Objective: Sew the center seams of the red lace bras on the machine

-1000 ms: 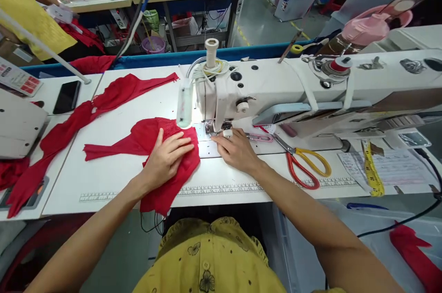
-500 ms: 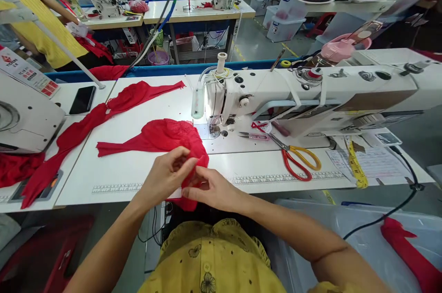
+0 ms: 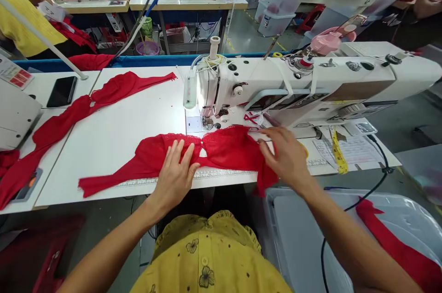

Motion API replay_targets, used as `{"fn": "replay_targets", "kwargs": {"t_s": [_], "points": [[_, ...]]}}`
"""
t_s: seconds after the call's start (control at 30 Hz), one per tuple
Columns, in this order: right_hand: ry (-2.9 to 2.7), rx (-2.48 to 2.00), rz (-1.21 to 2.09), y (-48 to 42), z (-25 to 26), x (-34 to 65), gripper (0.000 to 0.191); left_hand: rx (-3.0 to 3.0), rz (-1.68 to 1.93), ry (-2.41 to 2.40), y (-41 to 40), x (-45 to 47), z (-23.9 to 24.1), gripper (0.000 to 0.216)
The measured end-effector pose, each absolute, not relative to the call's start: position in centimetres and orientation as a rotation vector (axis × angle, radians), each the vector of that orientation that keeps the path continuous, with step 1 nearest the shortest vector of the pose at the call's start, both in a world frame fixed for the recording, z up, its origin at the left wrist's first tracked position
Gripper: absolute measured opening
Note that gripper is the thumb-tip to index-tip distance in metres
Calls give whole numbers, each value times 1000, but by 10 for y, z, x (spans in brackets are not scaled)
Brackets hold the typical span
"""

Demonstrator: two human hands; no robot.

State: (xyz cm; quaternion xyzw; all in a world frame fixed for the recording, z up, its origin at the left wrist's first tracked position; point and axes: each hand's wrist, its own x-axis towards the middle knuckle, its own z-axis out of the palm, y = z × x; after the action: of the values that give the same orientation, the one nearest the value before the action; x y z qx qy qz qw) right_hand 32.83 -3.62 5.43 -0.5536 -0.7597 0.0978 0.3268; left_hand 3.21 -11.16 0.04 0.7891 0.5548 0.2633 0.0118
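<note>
The red garment (image 3: 228,148) lies flat along the front edge of the white table (image 3: 131,113), just before the sewing machine (image 3: 276,81). It shows two sheer cup panels with a lace upper rim, joined at a narrow centre, a long wing tapering left, and its right end hanging over the edge. The left hand (image 3: 176,175) rests open, palm down with fingers spread, at the centre join, and the right hand (image 3: 286,157) lies open with fingers extended on the right panel.
</note>
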Motion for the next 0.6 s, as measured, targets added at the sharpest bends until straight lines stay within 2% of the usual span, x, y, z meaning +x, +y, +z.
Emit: {"fn": "replay_targets", "kwargs": {"t_s": [0.1, 0.17, 0.33, 0.6], "points": [[-2288, -961, 271, -49, 42, 280, 31, 2633, 992, 1473, -97, 36, 8, 33], [-2417, -822, 293, -48, 29, 253, 30, 2680, 944, 1339, -85, 34, 3, 28], [-2509, -928, 209, -28, 3, 242, 27, 2634, 703, 1367, -83, 26, -13, 36], [-2450, -995, 351, -11, 13, 236, 24, 2738, 629, 1434, -81, 29, -4, 44]]}}
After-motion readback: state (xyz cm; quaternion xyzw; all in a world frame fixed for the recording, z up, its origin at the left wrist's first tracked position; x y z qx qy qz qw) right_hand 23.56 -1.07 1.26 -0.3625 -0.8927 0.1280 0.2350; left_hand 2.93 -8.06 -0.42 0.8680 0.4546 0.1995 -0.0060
